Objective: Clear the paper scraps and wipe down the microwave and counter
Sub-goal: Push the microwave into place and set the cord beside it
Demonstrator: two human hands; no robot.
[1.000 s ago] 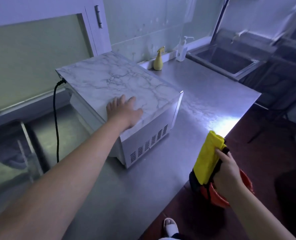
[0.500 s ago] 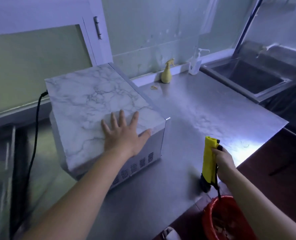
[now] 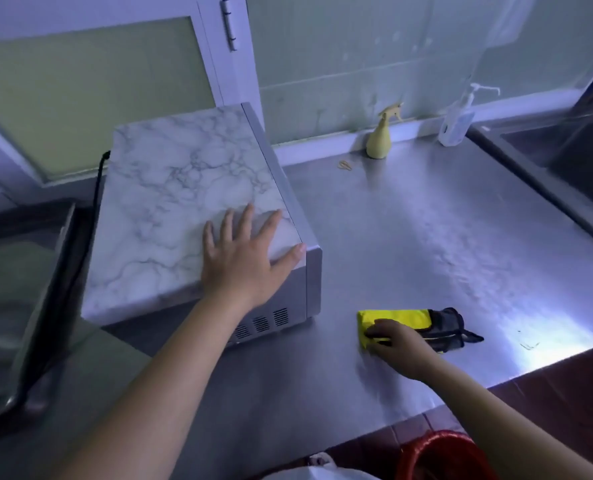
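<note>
- Left hand point(image 3: 243, 258) lies palm-down on the marble-patterned top of the silver box-shaped microwave point(image 3: 170, 202), at its front right corner. Fingers straight and spread apart, gripping nothing.
- The microwave sits on the left part of the stainless-steel desk point(image 3: 426, 220), its vented side facing the front edge. A black power cord point(image 3: 98, 181) runs down behind its rear left corner.
- Right hand point(image 3: 400, 344) is on the folded yellow-and-dark-grey cloth point(image 3: 405, 317). Fingers are curled over the yellow end, holding it against the desk.
- The cloth lies flat near the front edge, just right of the microwave and apart from it.
- Back edge: yellow pear-shaped spray bottle point(image 3: 379, 143) and clear pump bottle point(image 3: 456, 124), both upright.
- Small tan bit point(image 3: 345, 165) beside the spray bottle; too small to identify.
- Red round bucket point(image 3: 444, 455) on the floor below the front edge.
</note>
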